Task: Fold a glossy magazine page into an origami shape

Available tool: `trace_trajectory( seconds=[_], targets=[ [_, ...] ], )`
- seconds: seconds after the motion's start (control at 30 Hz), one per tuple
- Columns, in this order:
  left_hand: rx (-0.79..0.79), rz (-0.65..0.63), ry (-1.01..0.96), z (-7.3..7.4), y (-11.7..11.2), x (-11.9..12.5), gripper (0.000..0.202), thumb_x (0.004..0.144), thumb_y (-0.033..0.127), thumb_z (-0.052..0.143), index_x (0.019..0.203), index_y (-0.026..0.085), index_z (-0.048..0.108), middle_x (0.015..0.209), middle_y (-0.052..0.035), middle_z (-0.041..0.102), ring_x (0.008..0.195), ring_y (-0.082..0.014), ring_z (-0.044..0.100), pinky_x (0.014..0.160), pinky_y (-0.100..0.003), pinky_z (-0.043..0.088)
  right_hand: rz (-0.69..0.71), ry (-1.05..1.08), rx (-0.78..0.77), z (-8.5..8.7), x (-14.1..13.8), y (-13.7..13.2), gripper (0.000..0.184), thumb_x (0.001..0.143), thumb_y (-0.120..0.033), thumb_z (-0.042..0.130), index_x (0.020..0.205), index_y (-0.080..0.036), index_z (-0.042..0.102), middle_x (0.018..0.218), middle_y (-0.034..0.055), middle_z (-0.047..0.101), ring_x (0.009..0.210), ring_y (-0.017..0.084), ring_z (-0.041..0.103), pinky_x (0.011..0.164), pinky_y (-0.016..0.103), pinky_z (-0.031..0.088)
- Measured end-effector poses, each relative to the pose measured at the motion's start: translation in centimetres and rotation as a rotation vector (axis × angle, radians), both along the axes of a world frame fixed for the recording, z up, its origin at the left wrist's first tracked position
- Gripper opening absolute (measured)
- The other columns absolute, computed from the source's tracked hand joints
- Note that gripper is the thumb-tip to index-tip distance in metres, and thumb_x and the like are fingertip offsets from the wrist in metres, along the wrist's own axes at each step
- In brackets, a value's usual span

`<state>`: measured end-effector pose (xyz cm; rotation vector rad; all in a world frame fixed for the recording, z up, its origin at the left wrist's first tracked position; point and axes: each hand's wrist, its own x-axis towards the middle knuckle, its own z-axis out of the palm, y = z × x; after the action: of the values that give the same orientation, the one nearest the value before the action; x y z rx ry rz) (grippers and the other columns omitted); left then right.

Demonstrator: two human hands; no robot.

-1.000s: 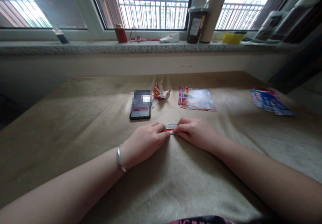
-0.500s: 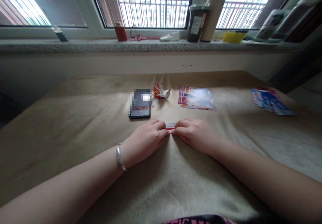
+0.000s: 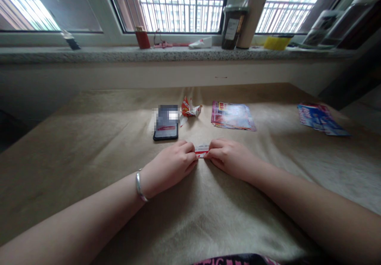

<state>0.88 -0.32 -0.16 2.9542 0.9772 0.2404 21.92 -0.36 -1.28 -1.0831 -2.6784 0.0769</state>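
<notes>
A small folded piece of red and white paper (image 3: 202, 150) lies on the tan cloth-covered table (image 3: 89, 146), pinched between both hands. My left hand (image 3: 171, 165), with a silver bracelet at the wrist, has its fingers curled onto the paper's left end. My right hand (image 3: 230, 157) is closed on the paper's right end. Most of the paper is hidden under the fingertips.
A black phone (image 3: 166, 122) lies just beyond my hands, with a folded paper figure (image 3: 189, 109) beside it. A stack of printed flyers (image 3: 231, 116) lies to the right, and more flyers (image 3: 320, 119) at far right. The windowsill (image 3: 119, 54) holds a red cup, jars and bottles.
Both hands stay pinched on the small paper and have shifted only slightly; a little more of the paper shows between the fingertips now.
</notes>
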Motion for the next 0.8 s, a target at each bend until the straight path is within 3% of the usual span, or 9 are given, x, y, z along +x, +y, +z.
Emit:
trace_trajectory(
  seconds=[0.3,0.5,0.8],
  targets=[
    [0.037,-0.037,0.044,0.09,0.06,-0.13,0.019,0.092,0.022,0.044,0.090,0.015,0.061,0.089,-0.0055,0.058,0.077,-0.0159,0.050,0.071,-0.029,0.046,-0.027,-0.160,0.039,0.65,-0.26,-0.37,0.020,0.090,-0.019,0.048,0.084,-0.017,0.067,0.086,0.0063,0.064,0.076,0.016,0.055,0.065,0.028,0.037],
    [0.088,-0.082,0.073,-0.20,-0.32,-0.17,0.030,0.093,0.020,0.040,0.121,0.017,0.051,0.095,-0.0064,0.056,0.082,-0.0185,0.050,0.072,-0.031,0.047,-0.042,-0.167,0.033,0.66,-0.28,-0.48,0.021,0.091,-0.019,0.046,0.085,-0.017,0.067,0.088,0.0053,0.064,0.078,0.016,0.055,0.065,0.028,0.038],
    [0.095,-0.066,0.084,0.04,-0.70,0.27,0.026,0.089,0.016,0.045,0.112,0.014,0.058,0.094,-0.0080,0.056,0.084,-0.0197,0.051,0.074,-0.033,0.048,-0.019,-0.151,0.059,0.66,0.02,-0.54,0.021,0.091,-0.020,0.047,0.083,-0.018,0.067,0.084,0.0054,0.063,0.075,0.015,0.054,0.062,0.027,0.035]
  ],
)
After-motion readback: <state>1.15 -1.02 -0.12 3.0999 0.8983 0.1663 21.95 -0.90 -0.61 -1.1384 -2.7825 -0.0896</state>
